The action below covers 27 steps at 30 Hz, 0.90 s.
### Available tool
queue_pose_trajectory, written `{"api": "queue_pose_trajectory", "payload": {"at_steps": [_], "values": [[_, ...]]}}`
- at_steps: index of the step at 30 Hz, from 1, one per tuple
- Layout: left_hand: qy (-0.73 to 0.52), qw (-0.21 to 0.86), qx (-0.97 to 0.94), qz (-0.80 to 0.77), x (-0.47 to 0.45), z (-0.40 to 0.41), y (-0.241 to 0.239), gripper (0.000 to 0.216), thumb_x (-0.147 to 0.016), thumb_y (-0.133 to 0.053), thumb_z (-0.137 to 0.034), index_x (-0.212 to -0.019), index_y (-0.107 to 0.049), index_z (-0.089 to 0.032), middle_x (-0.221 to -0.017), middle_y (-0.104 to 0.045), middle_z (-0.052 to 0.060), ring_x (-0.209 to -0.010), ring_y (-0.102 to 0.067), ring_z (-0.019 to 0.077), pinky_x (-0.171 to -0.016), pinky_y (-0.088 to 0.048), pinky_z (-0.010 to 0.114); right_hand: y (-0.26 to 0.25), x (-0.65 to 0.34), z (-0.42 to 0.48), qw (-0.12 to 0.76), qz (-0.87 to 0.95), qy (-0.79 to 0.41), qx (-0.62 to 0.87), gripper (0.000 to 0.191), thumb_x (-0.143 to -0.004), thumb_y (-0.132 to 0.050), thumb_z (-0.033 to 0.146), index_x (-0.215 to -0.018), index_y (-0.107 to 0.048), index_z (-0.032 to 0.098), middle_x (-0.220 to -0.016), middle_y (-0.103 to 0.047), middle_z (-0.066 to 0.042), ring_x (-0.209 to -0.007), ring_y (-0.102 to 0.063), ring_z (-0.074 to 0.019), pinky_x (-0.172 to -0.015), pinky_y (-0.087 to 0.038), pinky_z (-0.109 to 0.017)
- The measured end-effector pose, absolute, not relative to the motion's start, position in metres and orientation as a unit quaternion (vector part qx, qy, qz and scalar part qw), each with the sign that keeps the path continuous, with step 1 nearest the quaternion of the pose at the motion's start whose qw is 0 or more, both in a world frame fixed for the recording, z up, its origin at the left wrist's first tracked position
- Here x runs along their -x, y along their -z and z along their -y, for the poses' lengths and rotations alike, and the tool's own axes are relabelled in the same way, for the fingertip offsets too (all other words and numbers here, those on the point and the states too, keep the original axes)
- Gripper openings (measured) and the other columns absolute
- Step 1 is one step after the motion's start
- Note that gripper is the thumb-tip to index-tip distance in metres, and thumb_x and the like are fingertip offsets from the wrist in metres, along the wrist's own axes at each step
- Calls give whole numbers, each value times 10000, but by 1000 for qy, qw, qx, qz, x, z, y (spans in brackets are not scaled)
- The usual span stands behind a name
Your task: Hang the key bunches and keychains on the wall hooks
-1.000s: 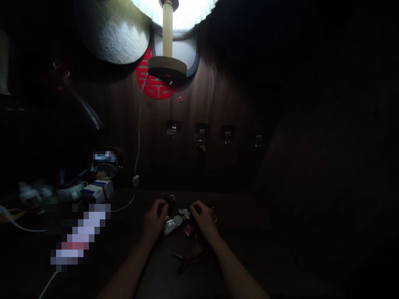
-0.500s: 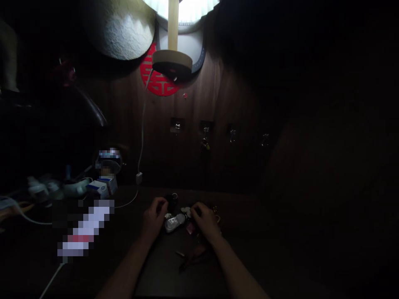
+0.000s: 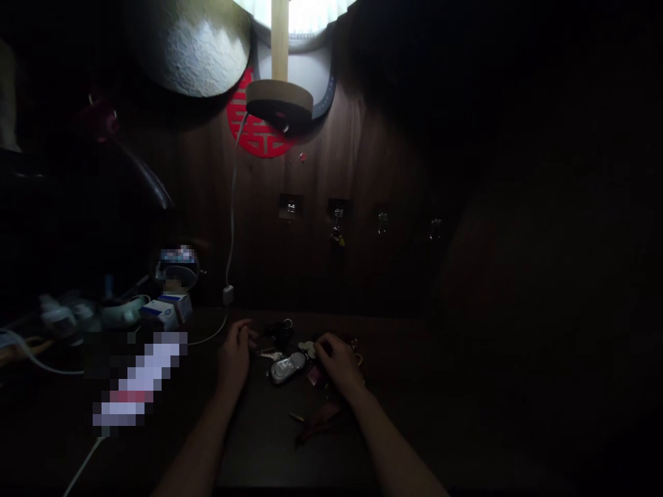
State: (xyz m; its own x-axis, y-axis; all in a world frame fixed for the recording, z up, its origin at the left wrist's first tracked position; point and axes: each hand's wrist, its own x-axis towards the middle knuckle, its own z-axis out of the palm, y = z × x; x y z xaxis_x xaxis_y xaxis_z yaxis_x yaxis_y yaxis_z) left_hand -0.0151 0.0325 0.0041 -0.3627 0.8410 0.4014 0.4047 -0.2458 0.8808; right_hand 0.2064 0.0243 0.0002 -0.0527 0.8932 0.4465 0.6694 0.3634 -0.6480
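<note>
The left hand (image 3: 234, 362) is held half open, its fingers loosely curled, and nothing is seen gripped in it. A small key (image 3: 266, 353) lies just beside its fingertips, and a black fob with a metal ring (image 3: 280, 335) is placed a little farther on. The right hand (image 3: 336, 362) is curled downward over the pile, its fingers touching or nearly touching pale discs (image 3: 309, 349); whether anything is gripped cannot be told in the dim light. A brass ring (image 3: 356, 359) is seen just past it. Between the hands, a silver fob (image 3: 286, 368) lies on the dark table (image 3: 264, 449), with a small red tag (image 3: 313, 376) beside it. A brown strap (image 3: 321, 422) lies nearer the person, below the right hand. Hooks (image 3: 338, 221) are fixed to the wooden wall (image 3: 362, 166) beyond.
</note>
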Motion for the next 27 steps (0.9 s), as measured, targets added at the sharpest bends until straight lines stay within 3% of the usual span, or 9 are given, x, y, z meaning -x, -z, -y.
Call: {"api": "queue_pose_trajectory", "payload": {"at_steps": [3,8,13,17,23,27], "values": [[-553,185,-559,-589,20,-36,1,331,-820,-357,-380,-986,-581,-202,-770,-686,20,-605,-636,158,-594,-502,282,1,-207,-25,411,716,-132,549,177,-829,-452,262,-752,-601,208,-790,-644,-25,-765,-600,-173,-699,-409,-267],[-488,139,-659,-555,24,-41,10,244,-768,-420,-272,-833,-650,-225,-911,-695,38,-884,-645,193,-811,-495,338,1,-209,-25,389,716,-107,570,183,-841,-445,252,-768,-608,208,-819,-646,-31,-775,-597,-176,-713,-408,-276],[-434,128,-711,-538,24,-43,14,265,-740,-433,-180,-837,-673,-239,-927,-688,31,-927,-618,195,-861,-469,358,-7,-207,-16,368,749,-80,545,197,-852,-451,202,-926,-633,208,-931,-646,-55,-907,-575,-189,-810,-405,-309],[-409,134,-743,-513,22,-42,14,361,-668,-414,-58,-819,-692,-231,-959,-676,45,-954,-595,192,-889,-446,361,-12,-197,-5,300,843,-49,445,296,-854,-499,206,-1120,-597,292,-1099,-621,-33,-1042,-507,-189,-913,-348,-361],[-355,137,-770,-512,19,-39,12,422,-676,-426,-7,-864,-710,-257,-1015,-661,29,-993,-570,187,-903,-427,357,-8,-196,-8,258,863,-32,433,249,-843,-567,316,-1083,-630,317,-1165,-596,-21,-1097,-462,-195,-924,-327,-370],[-341,133,-775,-515,18,-38,12,393,-712,-435,-26,-897,-705,-243,-1032,-653,37,-1010,-561,192,-908,-413,361,-5,-210,-15,264,841,-44,471,225,-830,-586,299,-1046,-651,306,-1162,-596,-29,-1102,-471,-192,-919,-333,-361]]}}
